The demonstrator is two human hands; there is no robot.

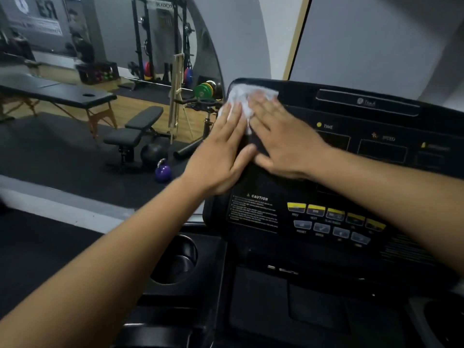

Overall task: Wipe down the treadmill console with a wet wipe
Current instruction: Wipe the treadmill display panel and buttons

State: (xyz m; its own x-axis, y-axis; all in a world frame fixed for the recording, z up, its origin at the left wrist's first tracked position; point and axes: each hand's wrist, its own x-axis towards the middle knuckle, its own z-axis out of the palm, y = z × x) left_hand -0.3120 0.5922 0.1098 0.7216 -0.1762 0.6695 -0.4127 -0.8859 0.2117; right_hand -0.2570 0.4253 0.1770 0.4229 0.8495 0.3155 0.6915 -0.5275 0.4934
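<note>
Gym equipment is being kept to the left of the frame: a black massage table (57, 92), a weight bench (135, 131) and a purple kettlebell (163, 172). At centre, a treadmill console (351, 182) is being cleaned. A white wet wipe (251, 96) is being pressed against the console's upper left corner. It is being pinned there under the straight fingertips of the left hand (221, 159) and, just beside them, those of the right hand (283, 144). Both hands are being held flat and spread, with nothing being gripped. The job is being judged as far from done, since only that corner is being covered. The TIME display (334, 141), the caution label (253, 212) and the rows of yellow and grey buttons (334, 214), farther right and lower, are being left for later passes.
</note>
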